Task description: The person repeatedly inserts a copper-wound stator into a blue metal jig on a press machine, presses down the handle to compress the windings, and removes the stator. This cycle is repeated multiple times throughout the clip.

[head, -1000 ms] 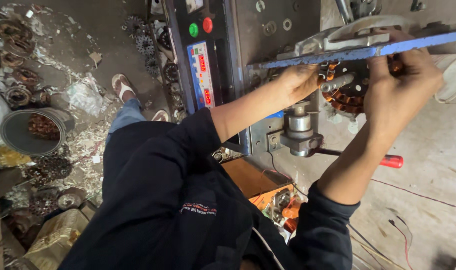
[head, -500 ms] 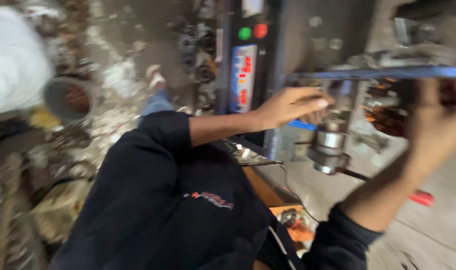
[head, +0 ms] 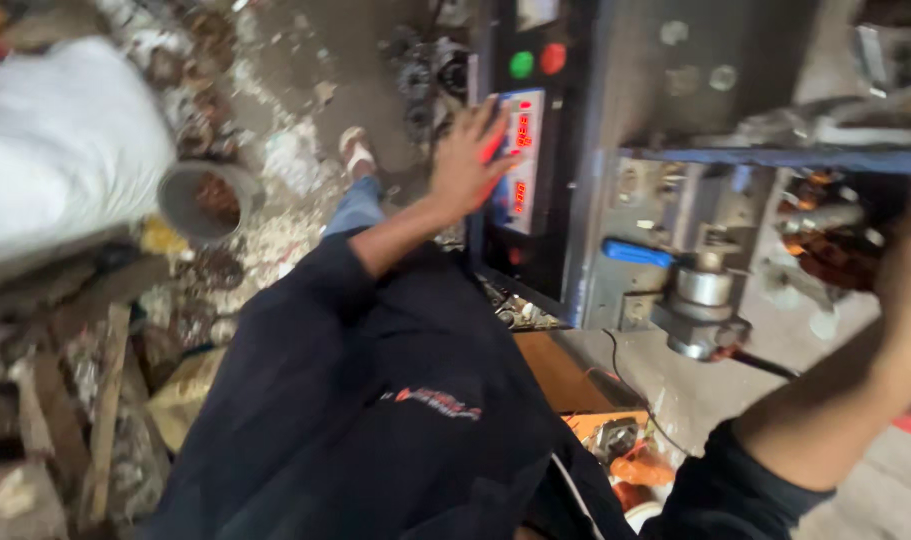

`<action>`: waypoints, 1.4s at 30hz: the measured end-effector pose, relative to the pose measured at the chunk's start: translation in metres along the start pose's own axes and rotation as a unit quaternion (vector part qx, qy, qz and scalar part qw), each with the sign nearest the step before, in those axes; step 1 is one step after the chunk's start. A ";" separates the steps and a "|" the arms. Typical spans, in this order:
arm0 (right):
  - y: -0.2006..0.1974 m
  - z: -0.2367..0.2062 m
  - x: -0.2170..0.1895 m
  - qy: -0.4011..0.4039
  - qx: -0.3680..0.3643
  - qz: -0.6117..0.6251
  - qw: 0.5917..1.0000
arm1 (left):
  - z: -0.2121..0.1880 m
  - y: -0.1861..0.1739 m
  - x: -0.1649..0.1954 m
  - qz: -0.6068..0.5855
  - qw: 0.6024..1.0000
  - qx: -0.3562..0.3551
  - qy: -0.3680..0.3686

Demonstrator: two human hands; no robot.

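At the machine's front face, the left hand (head: pixel 467 160) lies open with fingers spread flat against the panel (head: pixel 517 160), covering its left edge; it grips nothing. Two round buttons sit just above the fingertips, a green one (head: pixel 521 65) and a red one (head: pixel 553 59) beside it. Out at the frame's right edge the right hand (head: pixel 910 270) reaches up to the coil (head: pixel 825 245), a dark core with copper windings tucked under the blue bar (head: pixel 775 158); blur and the frame edge hide whether the fingers close on it, so I cannot tell its grip. The coil thus lies at the right hand and well apart from the left hand. Between the two hands, below the bar, a blue handle (head: pixel 635 253) juts out beside a steel spindle (head: pixel 703 300). Farther left, on the littered floor, a grey bowl (head: pixel 180 195) holds rusty scrap, near a foot in a sandal (head: pixel 355 150). A white sack (head: pixel 60 150) fills the upper left corner.
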State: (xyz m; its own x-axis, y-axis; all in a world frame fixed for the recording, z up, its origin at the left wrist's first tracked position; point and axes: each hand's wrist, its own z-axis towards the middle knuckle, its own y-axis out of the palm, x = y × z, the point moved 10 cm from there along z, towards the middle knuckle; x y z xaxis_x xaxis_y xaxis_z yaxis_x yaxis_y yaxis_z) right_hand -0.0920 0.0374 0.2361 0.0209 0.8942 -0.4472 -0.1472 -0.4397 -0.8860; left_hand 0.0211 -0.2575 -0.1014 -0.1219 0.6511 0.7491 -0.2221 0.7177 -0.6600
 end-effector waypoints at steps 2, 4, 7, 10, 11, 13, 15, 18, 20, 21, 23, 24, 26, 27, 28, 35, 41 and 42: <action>-0.009 -0.002 -0.007 -0.058 0.016 -0.012 0.998 | 0.007 -0.015 0.007 0.032 0.998 -0.025 0.046; -0.017 -0.008 -0.030 -0.185 0.031 -0.016 0.982 | 0.018 -0.035 0.020 -0.009 0.998 -0.010 0.066; -0.022 -0.014 -0.047 -0.270 0.017 0.005 0.963 | 0.017 -0.060 0.049 -0.109 0.992 0.023 0.056; -0.023 -0.010 -0.049 -0.247 0.020 0.028 0.968 | 0.001 -0.048 0.123 -0.303 0.942 -0.042 0.136; -0.025 -0.009 -0.049 -0.238 0.024 0.039 0.970 | -0.006 -0.037 0.152 -0.376 0.906 -0.097 0.168; -0.025 -0.018 -0.064 -0.304 0.026 0.027 0.952 | -0.013 0.012 0.189 -0.559 0.793 -0.240 0.030; -0.026 -0.021 -0.070 -0.323 0.025 0.026 0.946 | -0.006 0.033 0.230 -0.703 0.659 -0.267 0.021; -0.027 -0.021 -0.073 -0.308 0.025 0.034 0.950 | 0.023 0.097 0.258 -0.765 0.573 -0.260 -0.136; -0.028 -0.024 -0.080 -0.322 0.027 0.037 0.946 | 0.046 0.091 0.289 -0.849 0.462 -0.255 0.020; -0.030 -0.024 -0.083 -0.323 0.028 0.040 0.945 | 0.055 0.084 0.298 -0.878 0.399 -0.247 0.097; -0.031 -0.023 -0.084 -0.299 0.033 0.051 0.952 | 0.073 0.126 0.306 -0.852 0.427 -0.301 -0.012; -0.032 -0.021 -0.084 -0.284 0.033 0.048 0.957 | 0.078 0.139 0.305 -0.846 0.426 -0.316 -0.051; -0.032 -0.018 -0.081 -0.250 0.033 0.042 0.967 | 0.084 0.143 0.303 -0.858 0.405 -0.311 -0.044; -0.032 -0.019 -0.085 -0.265 0.030 0.040 0.963 | 0.085 0.143 0.300 -0.863 0.398 -0.308 -0.040; -0.033 -0.020 -0.088 -0.279 0.028 0.038 0.959 | 0.086 0.142 0.299 -0.867 0.394 -0.304 -0.035; -0.032 -0.019 -0.089 -0.298 0.029 0.037 0.954 | 0.081 0.122 0.297 -0.885 0.360 -0.296 -0.009; -0.035 -0.016 -0.088 -0.264 0.025 0.058 0.962 | 0.080 0.096 0.319 -0.828 0.425 -0.364 -0.019; -0.035 -0.016 -0.089 -0.266 0.024 0.057 0.962 | 0.079 0.112 0.316 -0.785 0.480 -0.385 -0.071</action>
State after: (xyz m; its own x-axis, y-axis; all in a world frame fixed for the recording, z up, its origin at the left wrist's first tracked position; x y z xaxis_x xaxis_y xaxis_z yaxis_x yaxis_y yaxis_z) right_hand -0.0727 -0.0282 0.3046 -0.5059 0.7624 -0.4036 -0.1643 -0.5445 -0.8225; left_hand -0.1184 0.0095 0.0659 -0.4657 -0.8253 0.3193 0.2698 0.2113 0.9395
